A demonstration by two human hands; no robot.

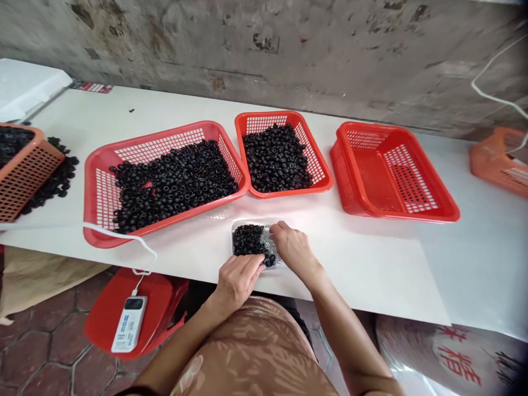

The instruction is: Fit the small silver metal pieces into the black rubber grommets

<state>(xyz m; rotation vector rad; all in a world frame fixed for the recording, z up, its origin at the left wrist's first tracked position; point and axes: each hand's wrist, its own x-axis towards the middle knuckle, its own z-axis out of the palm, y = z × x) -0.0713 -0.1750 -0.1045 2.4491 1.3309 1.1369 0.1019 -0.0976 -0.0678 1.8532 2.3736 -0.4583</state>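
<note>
Head view: black rings (247, 241) touching left hand (239, 281), right hand (293, 250)

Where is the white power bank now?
At lower left in the head view, the power bank lies on a red plastic stool, below the table and left of the left hand.

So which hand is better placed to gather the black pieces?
Left, probably: the left hand has its fingers on the black pieces; the right hand lies mostly beside them, over the clear tray.
</note>
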